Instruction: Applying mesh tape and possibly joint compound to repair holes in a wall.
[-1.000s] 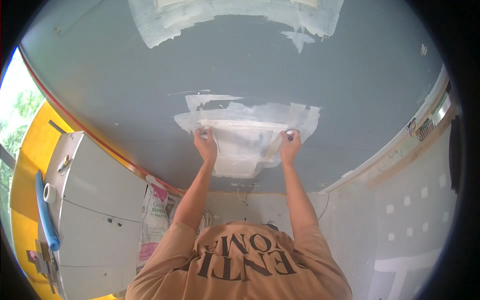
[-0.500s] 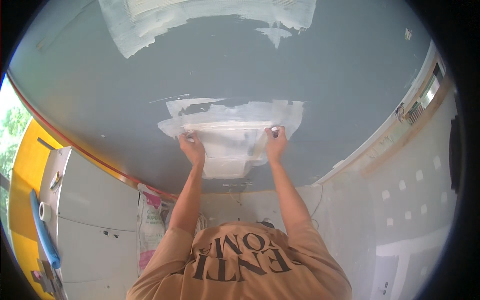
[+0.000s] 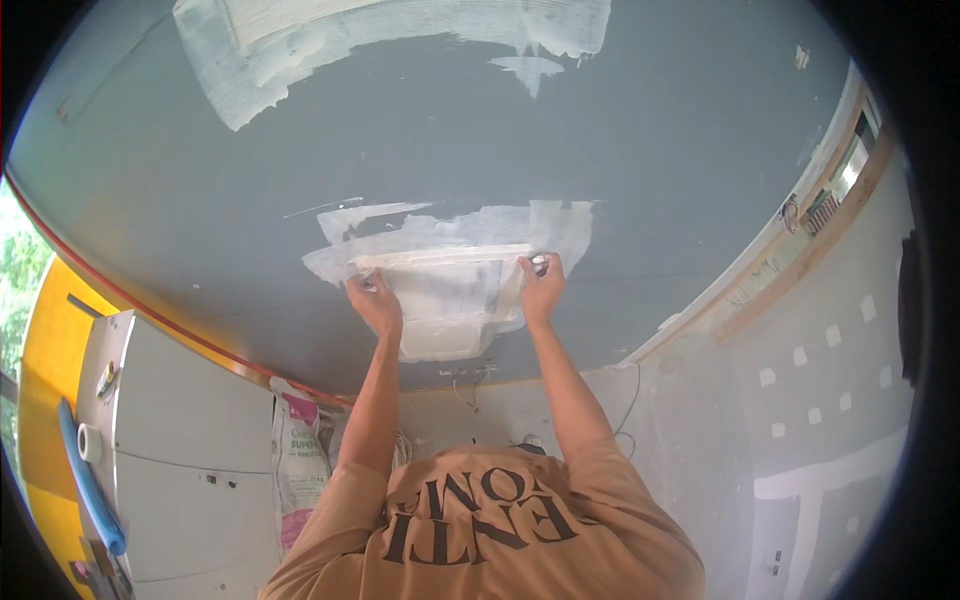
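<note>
Both my arms are raised to a grey board surface, where a patch of white filler covers a squarish area. Along the patch's upper side a pale, narrow strip runs from one hand to the other. My left hand is at the strip's left end, fingers closed in a pinch; what is in them is too small to name. At the right end, the fingers of my right hand are curled around a small whitish thing that I cannot make out.
A larger band of white filler lies farther off. At left are a grey cabinet or panel, a blue tube, a tape roll and a white-and-pink sack. Wires hang from an opening on the right.
The whole view has shifted slightly, with the surface and patch a little farther left. Both hands keep their places at the ends of the strip, their fingers still closed.
</note>
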Available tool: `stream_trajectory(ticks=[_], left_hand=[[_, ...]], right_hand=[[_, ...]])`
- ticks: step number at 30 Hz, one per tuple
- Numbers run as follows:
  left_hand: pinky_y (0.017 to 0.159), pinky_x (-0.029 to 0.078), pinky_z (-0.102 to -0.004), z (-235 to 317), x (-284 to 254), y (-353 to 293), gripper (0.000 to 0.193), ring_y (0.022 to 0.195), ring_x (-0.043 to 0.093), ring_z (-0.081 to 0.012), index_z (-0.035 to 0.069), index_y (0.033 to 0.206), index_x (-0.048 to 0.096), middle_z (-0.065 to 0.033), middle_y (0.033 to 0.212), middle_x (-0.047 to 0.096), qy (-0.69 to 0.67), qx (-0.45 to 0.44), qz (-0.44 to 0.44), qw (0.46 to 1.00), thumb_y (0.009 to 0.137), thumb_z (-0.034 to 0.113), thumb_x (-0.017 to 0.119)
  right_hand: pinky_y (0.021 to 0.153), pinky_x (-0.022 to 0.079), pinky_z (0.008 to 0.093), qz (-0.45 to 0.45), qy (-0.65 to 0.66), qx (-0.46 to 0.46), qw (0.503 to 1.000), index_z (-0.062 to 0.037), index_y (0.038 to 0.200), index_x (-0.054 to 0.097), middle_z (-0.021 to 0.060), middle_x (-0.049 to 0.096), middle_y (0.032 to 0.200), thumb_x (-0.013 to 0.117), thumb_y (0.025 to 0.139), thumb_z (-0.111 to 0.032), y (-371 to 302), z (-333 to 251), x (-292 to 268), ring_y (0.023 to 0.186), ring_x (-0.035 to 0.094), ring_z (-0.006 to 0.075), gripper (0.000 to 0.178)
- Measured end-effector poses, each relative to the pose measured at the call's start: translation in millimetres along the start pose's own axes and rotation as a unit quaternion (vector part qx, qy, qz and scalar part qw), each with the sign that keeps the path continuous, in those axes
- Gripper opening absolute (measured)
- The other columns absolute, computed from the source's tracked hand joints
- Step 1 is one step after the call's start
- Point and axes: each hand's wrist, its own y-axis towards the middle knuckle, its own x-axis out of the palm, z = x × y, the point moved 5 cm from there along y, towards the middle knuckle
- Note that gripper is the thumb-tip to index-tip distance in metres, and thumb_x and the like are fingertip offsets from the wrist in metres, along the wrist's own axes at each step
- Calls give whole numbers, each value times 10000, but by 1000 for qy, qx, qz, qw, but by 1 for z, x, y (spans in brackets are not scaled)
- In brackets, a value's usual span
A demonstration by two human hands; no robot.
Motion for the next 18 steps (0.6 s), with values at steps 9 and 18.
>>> stream_trajectory(ticks=[9, 18], left_hand=[[931, 441, -495, -8, -1, -4, 405, 1057, 595, -408, -35, 1150, 588, -227, 1102, 639, 54, -22, 1, 998, 933, 239, 794], [974, 408, -494, -19, 2, -3, 477, 1106, 575, -397, -25, 1170, 585, -202, 1088, 642, 99, 15, 28, 995, 942, 340, 792]], right_hand=[[631, 444, 388, -12, -85, -37, 996, -18, 894, 636, 73, 611, 735, 898, 803, -225, 7, 11, -11, 635, 509, 226, 347], [745, 494, 414, -45, -57, -6, 997, -18, 1015, 665, 123, 668, 860, 783, 924, -206, 6, 19, -11, 781, 612, 285, 239]])
